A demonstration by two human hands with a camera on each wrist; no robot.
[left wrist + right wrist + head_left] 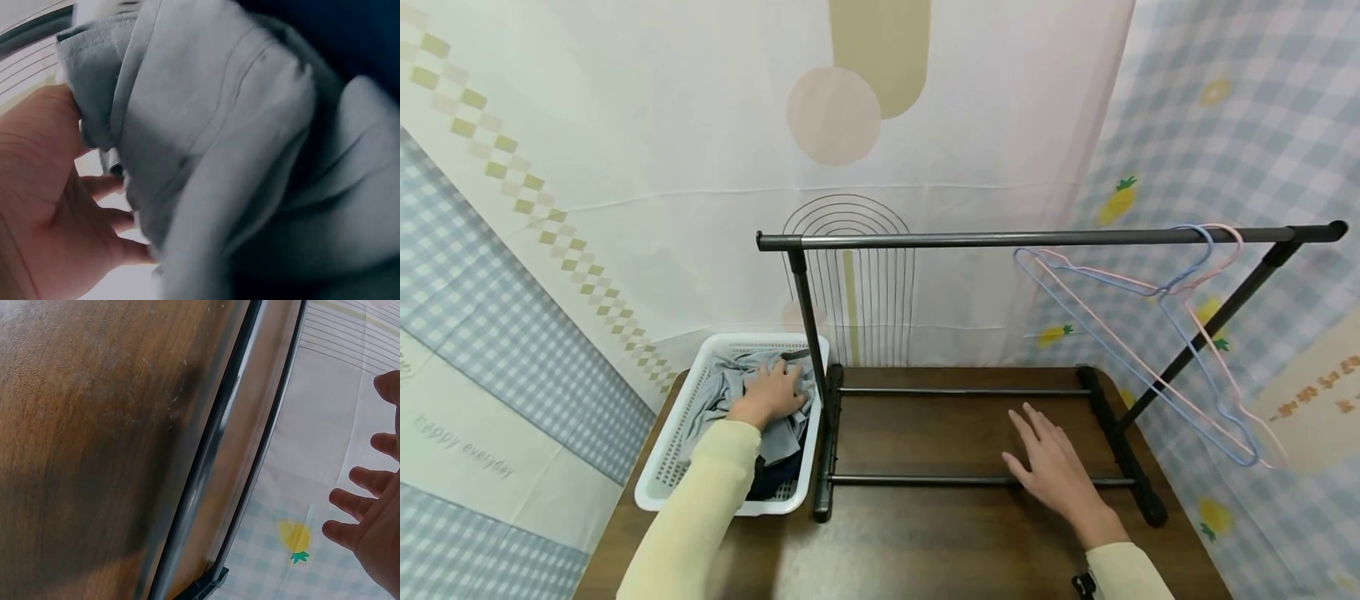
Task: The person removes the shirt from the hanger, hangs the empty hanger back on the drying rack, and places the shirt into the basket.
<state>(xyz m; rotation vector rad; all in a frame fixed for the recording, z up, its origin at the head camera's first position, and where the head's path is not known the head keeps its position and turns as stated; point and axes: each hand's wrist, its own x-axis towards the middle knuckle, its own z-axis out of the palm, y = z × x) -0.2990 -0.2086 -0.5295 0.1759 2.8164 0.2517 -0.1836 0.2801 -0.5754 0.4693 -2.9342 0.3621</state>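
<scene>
- We see a dark brown wooden table [925,533] set against printed fabric backdrops, and it carries everything else here.
- On it stands a black metal clothes rack [1000,239]. Its top rail runs across the view, and its base bars lie flat on the wood.
- At the table's left end, just beside the rack's left upright, sits a white perforated plastic laundry basket [658,475].
- Inside that basket lies a crumpled grey cloth garment [715,396], bunched over something darker underneath.
- Two thin wire hangers, one pale blue [1120,350] and one pink [1225,375], hang together from the right end of the top rail.
- Our left hand [771,393] is down in the basket, on top of the grey garment. The left wrist view shows its fingers [115,219] curled into the folds, gripping a bunch of the fabric.
- Our right hand [1052,467] is spread flat with straight, parted fingers [353,503] and holds nothing. It sits low over the table between the rack's base bars; we cannot tell whether it touches the wood.
</scene>
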